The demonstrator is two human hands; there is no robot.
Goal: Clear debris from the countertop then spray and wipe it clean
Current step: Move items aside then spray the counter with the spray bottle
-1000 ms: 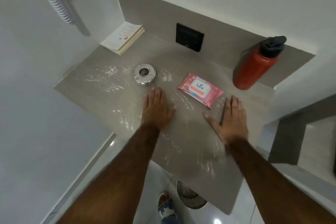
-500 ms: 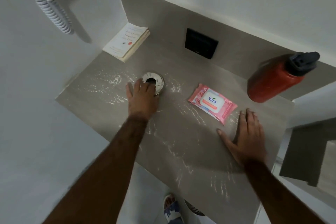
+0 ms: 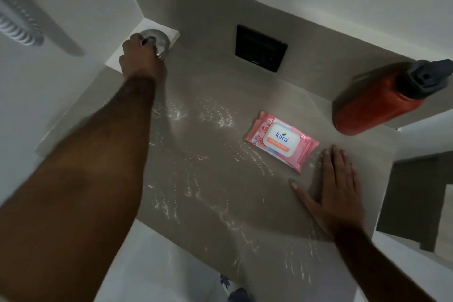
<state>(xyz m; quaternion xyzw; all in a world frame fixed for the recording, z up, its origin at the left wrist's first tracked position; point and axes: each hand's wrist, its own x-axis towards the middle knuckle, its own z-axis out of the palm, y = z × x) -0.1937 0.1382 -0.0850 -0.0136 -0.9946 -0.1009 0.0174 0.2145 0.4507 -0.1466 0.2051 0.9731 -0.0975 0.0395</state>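
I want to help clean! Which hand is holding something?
The left hand, far back over the white book, holds the round metal dish. The right hand lies flat, empty.

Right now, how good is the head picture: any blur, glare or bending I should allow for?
Head view: dim overall; the left hand and the metal dish it holds over the book are motion-blurred; glare streaks glint across the countertop; the wide lens bends the red bottle so it seems to lean; the wipes pack and the flat right hand are sharp.
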